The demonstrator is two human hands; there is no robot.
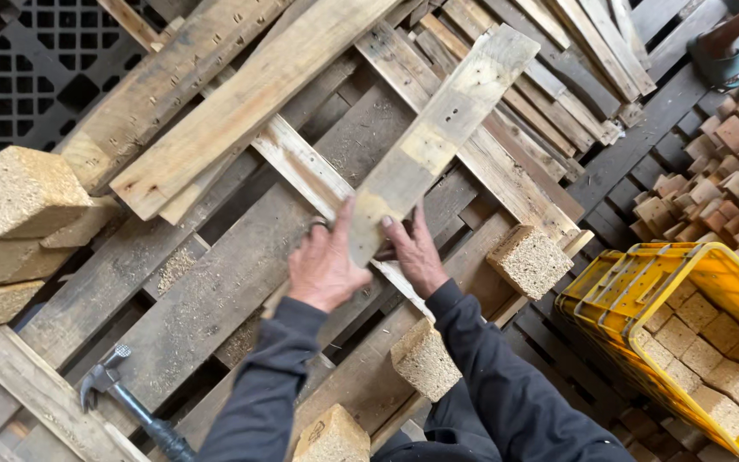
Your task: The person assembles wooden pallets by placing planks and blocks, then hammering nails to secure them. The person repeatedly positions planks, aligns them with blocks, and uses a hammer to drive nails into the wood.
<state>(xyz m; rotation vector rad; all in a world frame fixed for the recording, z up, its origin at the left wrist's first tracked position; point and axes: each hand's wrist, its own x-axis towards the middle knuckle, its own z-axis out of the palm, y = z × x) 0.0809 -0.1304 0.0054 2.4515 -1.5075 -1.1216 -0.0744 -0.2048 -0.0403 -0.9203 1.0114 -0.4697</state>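
Observation:
A long weathered wooden slat (438, 133) with nail holes runs from the middle up to the right, above a pile of pallet boards. My left hand (325, 265), with a ring on one finger, grips its near end from the left. Under that same end, on the right side, my right hand (415, 252) holds the slat too. Both arms are in dark sleeves. Pressed-wood pallet blocks lie close by: one (529, 259) to the right of my right hand, one (425, 359) beneath my right forearm.
A claw hammer (121, 398) lies at the lower left on the boards. Several pressed-wood blocks (19, 192) are stacked at the left. A yellow plastic crate (643, 274) with blocks stands at the lower right, a heap of small blocks (729, 171) behind it. A black plastic pallet (27, 60) is top left.

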